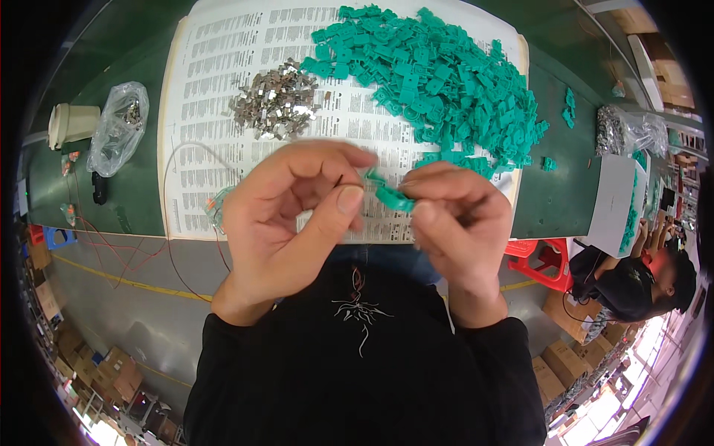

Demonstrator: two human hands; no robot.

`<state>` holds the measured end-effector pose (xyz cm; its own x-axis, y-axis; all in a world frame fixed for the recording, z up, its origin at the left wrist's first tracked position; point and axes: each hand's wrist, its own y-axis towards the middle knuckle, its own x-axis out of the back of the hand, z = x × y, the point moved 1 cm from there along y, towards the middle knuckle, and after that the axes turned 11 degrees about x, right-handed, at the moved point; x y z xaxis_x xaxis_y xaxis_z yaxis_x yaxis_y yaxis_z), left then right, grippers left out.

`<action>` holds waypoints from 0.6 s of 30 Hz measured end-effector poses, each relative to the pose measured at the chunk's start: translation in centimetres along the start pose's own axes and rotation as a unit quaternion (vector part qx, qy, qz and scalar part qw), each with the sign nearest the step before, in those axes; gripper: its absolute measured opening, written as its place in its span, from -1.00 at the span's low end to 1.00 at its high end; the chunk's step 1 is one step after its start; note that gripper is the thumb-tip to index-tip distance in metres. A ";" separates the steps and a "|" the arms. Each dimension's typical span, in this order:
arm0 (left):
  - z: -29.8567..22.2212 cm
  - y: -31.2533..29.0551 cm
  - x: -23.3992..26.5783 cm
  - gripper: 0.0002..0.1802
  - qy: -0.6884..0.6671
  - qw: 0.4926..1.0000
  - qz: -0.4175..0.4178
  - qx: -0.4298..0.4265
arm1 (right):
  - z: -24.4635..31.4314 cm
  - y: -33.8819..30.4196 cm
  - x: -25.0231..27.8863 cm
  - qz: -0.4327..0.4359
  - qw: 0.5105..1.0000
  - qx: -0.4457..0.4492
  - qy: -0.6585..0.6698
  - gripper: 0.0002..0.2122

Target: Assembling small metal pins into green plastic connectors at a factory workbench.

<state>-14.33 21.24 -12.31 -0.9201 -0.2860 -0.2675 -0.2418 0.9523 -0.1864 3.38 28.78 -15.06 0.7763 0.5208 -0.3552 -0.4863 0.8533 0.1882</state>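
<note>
My right hand (462,223) pinches a small green plastic part (393,196) between thumb and fingers, in front of my chest and above the table's near edge. Close to its left end is my left hand (294,215), thumb and forefinger drawn together. A thin dark bit shows at that thumb tip, too small to name. Beyond my hands spreads a large heap of similar green plastic parts (439,82). To its left lies a pile of small shiny metal pieces (275,100). Both rest on a printed paper sheet (212,82).
Thin wires (169,186) loop beside my left hand and trail off the table. A clear plastic bag (119,128) and a beige cup (73,125) stand at far left. At right are a white box (611,201), a red stool (547,264) and a seated person (632,286).
</note>
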 end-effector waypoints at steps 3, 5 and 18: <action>2.7 1.6 2.1 -0.88 0.133 0.990 -0.025 -0.048 | -0.8 0.1 0.6 0.062 0.966 0.087 -0.237 -0.77; 4.1 2.3 2.8 -0.88 0.198 0.977 -0.037 -0.067 | -1.2 0.2 1.1 0.105 0.915 0.021 -0.389 -0.71; 9.6 4.1 3.2 -0.86 0.359 0.922 -0.026 -0.139 | -5.4 0.2 2.4 0.100 0.900 0.009 -0.423 -0.70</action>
<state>-15.24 23.19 -23.03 -0.8473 -0.2832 0.4492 -0.2697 0.9582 0.0955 3.00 30.05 -20.85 0.7046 0.4917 0.5116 -0.6503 0.7359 0.1884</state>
